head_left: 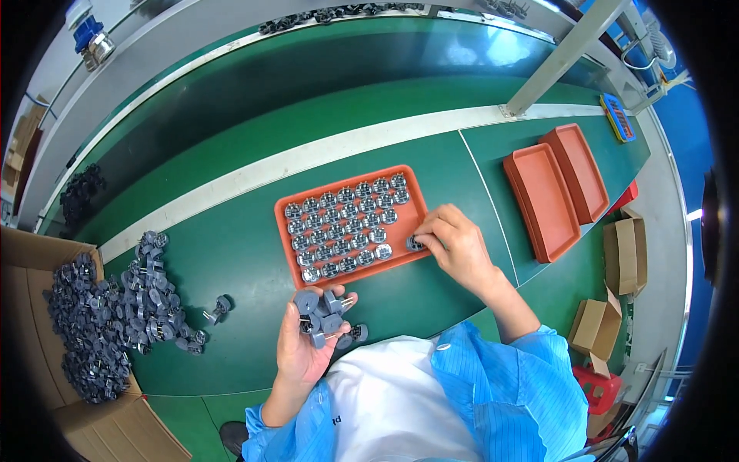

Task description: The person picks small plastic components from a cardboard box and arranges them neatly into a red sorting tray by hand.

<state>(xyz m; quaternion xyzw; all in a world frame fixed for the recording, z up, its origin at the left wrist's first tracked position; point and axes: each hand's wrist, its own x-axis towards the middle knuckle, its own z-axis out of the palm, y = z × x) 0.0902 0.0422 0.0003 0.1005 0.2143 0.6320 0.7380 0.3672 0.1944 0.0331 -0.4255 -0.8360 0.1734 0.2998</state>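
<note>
An orange tray [405, 223] lies in front of me, filled with rows of round plug pieces [336, 215], shiny side up. At its right edge my right hand [466, 250] pinches one round grey plug piece [414, 243] between thumb and fingertips, close above the tray. My left hand [296, 350], palm up and fingers curled, cradles a cluster of grey plug pieces [329, 322] with metal pins, just off the tray's near edge. Beside that hand, a couple more plug pieces [354, 335] rest on the green table. One loose plug piece [219, 309] lies farther left.
A heap of plug pieces [142, 296] spills from a cardboard box [31, 254] at left. Two orange trays [541, 192] sit on the right, overlapping. Beyond the table's pale rail runs a dark green belt [308, 81]; a metal post [566, 58] rises at far right. Open cartons [596, 327] stand on the floor.
</note>
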